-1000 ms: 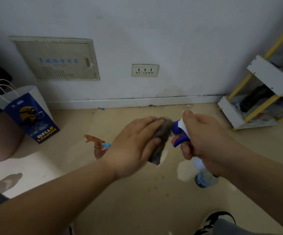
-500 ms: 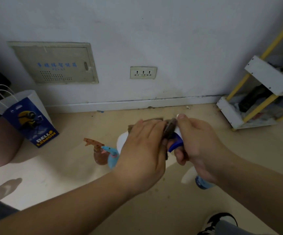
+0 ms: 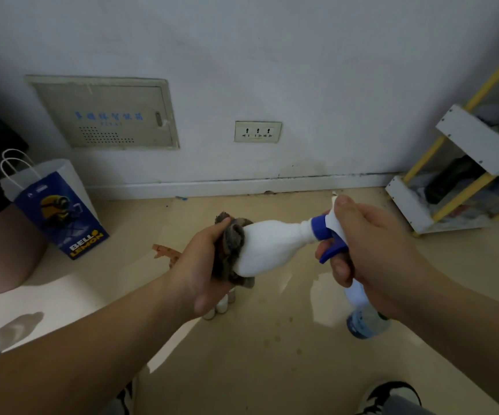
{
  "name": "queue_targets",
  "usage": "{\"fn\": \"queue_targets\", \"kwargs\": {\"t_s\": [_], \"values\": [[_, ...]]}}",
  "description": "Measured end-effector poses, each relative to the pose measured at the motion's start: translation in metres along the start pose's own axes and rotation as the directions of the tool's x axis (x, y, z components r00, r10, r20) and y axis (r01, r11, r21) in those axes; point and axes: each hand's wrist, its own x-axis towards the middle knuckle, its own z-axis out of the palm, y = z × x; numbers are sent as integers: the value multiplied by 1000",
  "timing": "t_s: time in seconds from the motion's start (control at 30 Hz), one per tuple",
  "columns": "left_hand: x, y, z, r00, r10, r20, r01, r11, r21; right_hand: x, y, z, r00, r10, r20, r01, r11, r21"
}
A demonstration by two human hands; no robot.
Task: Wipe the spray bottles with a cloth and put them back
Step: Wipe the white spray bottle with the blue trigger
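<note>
A white spray bottle (image 3: 267, 245) with a blue trigger head lies sideways in the air. My right hand (image 3: 371, 247) grips its blue and white head, the bottle's base pointing left. My left hand (image 3: 203, 265) holds a dark grey-brown cloth (image 3: 231, 253) wrapped round the bottle's base. A second bottle with a white neck and a clear blue-tinted body (image 3: 362, 313) stands on the floor, partly hidden under my right hand. Part of an orange trigger sprayer (image 3: 164, 253) shows behind my left wrist. A few small pale bottles (image 3: 220, 307) stand under my left hand.
A white and blue paper bag (image 3: 56, 211) stands at the left by the wall. A yellow and white shelf rack (image 3: 466, 181) with clutter fills the right corner. A wall socket (image 3: 257, 131) and a panel (image 3: 107, 113) are on the wall. My shoes (image 3: 389, 396) are at the bottom edge.
My left hand slid the cloth left, from the bottle's head down to its base, baring the white body. My right hand kept its grip on the head.
</note>
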Motion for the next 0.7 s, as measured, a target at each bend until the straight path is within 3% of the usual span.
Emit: {"fn": "queue_targets", "kwargs": {"t_s": [0.07,0.13,0.2,0.23,0.33,0.4,0.47,0.5,0.53,0.57,0.6,0.63,0.67,0.7], "values": [[-1,-2,3,1000,-17,-12,17,998,-54,3,-1,-1,1000,3,-6,-3,1000,25],[-4,-7,13,995,7,-102,-6,1000,13,5,0,-3,999,29,-17,-28,999,41],[-9,-14,23,954,147,-260,-66,953,296,5,4,-1,998,66,-18,-65,996,63],[-15,-20,27,917,289,-274,-137,874,466,5,7,2,996,84,-11,-83,994,74],[-29,-42,32,837,543,60,-392,520,759,4,10,12,993,118,7,-118,991,70],[-21,-51,24,689,656,309,-489,105,866,4,10,16,992,121,18,-122,990,65],[-9,-41,11,554,616,559,-534,-252,807,4,10,17,991,128,32,-130,989,69],[-5,-31,5,524,556,646,-576,-328,749,4,10,17,991,125,39,-128,990,61],[-3,-22,0,527,498,689,-619,-330,712,3,10,17,992,120,45,-122,992,44],[1,-16,-5,565,451,691,-651,-270,709,3,10,17,992,112,50,-114,993,25],[4,-11,-8,642,421,641,-655,-135,744,2,10,17,993,102,54,-102,995,9],[7,-7,-10,743,413,527,-610,92,787,2,10,16,994,92,57,-92,996,-2],[9,-4,-8,844,398,359,-496,328,804,2,11,15,995,83,57,-82,997,-14],[8,-3,-3,900,375,221,-389,465,795,1,11,14,995,75,58,-74,997,-25]]}}
